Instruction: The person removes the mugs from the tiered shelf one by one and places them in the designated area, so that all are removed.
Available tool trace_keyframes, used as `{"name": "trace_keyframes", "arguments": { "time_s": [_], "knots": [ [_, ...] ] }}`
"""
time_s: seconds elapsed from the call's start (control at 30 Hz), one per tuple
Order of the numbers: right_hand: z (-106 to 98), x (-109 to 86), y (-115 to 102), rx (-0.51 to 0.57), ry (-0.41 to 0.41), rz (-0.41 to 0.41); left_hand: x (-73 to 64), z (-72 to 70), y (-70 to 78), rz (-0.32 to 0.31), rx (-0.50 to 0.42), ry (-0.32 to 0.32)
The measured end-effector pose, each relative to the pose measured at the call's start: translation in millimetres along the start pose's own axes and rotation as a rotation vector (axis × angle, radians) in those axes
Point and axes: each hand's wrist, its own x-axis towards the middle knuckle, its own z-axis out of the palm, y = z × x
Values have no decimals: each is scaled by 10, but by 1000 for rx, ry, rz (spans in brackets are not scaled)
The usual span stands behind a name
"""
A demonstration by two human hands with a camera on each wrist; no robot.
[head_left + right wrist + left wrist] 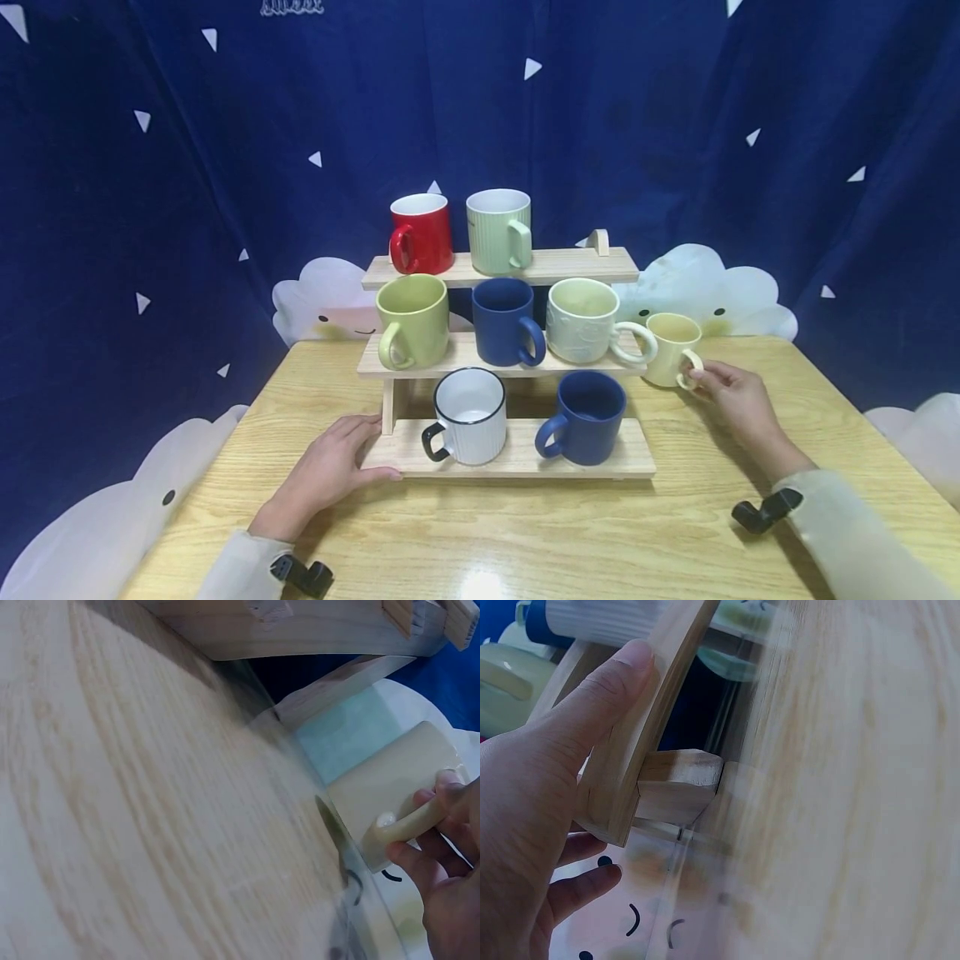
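My right hand [738, 406] pinches the handle of a pale yellow mug [663, 364], which is upright on the table just right of the wooden rack. In the right wrist view, thumb and fingers close round the mug's handle [416, 823]. My left hand [330, 467] grips the left end of the three-tier wooden rack [525, 473]. The left wrist view has the thumb along the bottom board [611, 791], with other fingers past its end.
The top tier holds a red mug [431, 242] and a light green mug [491, 237]. Below are an olive mug [420, 321], a blue mug [498, 325] and a pale embossed mug [581, 325]. A white black-rimmed mug [476, 429] and another blue mug [594, 425] occupy the bottom.
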Motion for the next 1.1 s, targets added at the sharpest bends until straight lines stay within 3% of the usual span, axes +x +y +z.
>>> {"name": "trace_keyframes", "arguments": {
  "time_s": [0.17,0.47,0.6,0.8,1.1],
  "knots": [
    [44,-7,21,-32,-6,23,-6,4,1,2,3,1],
    [129,-1,42,94,-26,23,-12,5,4,1,6,-5],
    [148,7,28,84,-38,43,-11,4,3,2,12,-2],
    [141,29,-11,3,-79,68,-12,7,-7,-4,15,13],
    [36,55,-112,-253,-159,56,-7,0,3,-17,11,-7]
  ]
}}
